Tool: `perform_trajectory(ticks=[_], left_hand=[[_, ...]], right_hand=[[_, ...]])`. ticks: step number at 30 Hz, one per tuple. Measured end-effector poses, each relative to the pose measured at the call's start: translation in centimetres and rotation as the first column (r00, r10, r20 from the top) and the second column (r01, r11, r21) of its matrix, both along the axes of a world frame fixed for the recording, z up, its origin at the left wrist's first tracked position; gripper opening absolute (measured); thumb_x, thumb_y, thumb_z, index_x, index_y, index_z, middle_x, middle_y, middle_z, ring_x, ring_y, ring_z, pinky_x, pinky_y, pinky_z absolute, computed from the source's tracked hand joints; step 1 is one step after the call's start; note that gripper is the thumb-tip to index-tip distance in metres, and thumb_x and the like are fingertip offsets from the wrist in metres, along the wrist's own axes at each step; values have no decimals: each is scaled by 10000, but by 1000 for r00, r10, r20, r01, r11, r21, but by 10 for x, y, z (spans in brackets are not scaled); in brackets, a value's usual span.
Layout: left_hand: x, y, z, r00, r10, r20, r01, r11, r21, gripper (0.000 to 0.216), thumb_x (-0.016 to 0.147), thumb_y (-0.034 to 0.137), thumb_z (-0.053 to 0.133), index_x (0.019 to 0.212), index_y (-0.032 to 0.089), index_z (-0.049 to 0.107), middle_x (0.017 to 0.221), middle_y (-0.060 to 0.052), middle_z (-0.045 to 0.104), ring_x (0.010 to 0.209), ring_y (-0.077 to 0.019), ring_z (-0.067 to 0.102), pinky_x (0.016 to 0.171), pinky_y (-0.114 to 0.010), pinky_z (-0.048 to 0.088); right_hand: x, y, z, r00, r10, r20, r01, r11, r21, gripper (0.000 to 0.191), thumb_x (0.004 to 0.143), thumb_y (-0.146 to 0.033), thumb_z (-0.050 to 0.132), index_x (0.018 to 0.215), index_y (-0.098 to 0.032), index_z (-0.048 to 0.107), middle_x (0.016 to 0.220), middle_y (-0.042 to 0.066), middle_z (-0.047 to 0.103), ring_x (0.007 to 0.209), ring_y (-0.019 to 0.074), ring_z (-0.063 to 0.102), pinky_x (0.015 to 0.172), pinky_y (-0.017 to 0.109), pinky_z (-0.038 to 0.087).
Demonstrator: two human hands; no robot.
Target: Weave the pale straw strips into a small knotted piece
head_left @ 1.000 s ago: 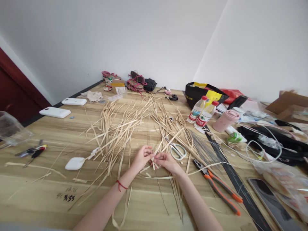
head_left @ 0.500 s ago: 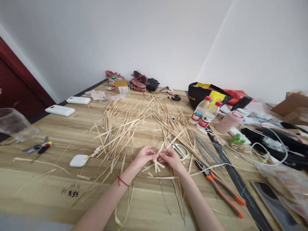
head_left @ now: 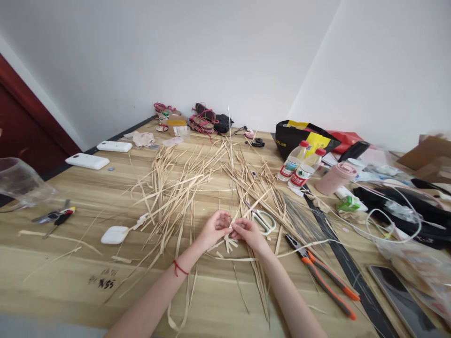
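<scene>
Close together near the middle of the table, my left hand [head_left: 215, 228] and my right hand [head_left: 246, 231] pinch a small piece woven from pale flat straw strips [head_left: 230, 243]. Short strip ends fan out below the fingertips, and a thin strip rises from between the hands toward the back. The fingers hide the centre of the piece. Just right of my right hand lie scissors [head_left: 264, 220] with pale green handles. Loose straw strips [head_left: 176, 188] spread in a large pile beyond and to the left of my hands.
Orange-handled pliers [head_left: 324, 277] and a phone [head_left: 401, 295] lie at right. Two bottles [head_left: 299, 166], a pink tumbler [head_left: 336, 178] and a black-yellow bag [head_left: 306, 136] stand at back right. Far left are a clear jug [head_left: 24, 183], small tools [head_left: 58, 216] and a white case [head_left: 114, 234].
A long thin strip now stands up from between my hands. My left fingers have lifted and opened slightly, while the woven piece stays in nearly the same spot.
</scene>
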State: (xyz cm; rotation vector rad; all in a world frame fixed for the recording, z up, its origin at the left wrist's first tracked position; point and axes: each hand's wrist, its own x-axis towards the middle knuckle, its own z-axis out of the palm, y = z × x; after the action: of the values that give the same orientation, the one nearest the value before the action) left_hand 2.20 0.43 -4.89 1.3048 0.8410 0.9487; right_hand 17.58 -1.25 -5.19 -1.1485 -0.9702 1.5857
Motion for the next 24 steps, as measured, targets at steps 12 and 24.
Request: perform_trajectory(ticks=[12, 24], left_hand=[[-4, 6, -6, 998, 67, 9, -67, 995, -75, 333, 676, 246, 657, 970, 159, 527, 992, -71, 599, 924, -183, 574, 780, -317, 472], [-4, 3, 3, 998, 35, 59, -24, 984, -178, 351, 725, 306, 617, 1019, 179, 473, 933, -54, 599, 810, -156, 593, 647, -253, 476]], right_hand=[[-2, -3, 6, 995, 78, -65, -80, 996, -34, 363, 609, -424, 714, 747, -161, 505, 638, 33, 664, 516, 130, 630, 506, 239, 513], [1, -4, 6, 994, 89, -64, -93, 995, -46, 356, 640, -446, 686, 758, -184, 476, 662, 30, 672, 570, 153, 644, 547, 268, 510]])
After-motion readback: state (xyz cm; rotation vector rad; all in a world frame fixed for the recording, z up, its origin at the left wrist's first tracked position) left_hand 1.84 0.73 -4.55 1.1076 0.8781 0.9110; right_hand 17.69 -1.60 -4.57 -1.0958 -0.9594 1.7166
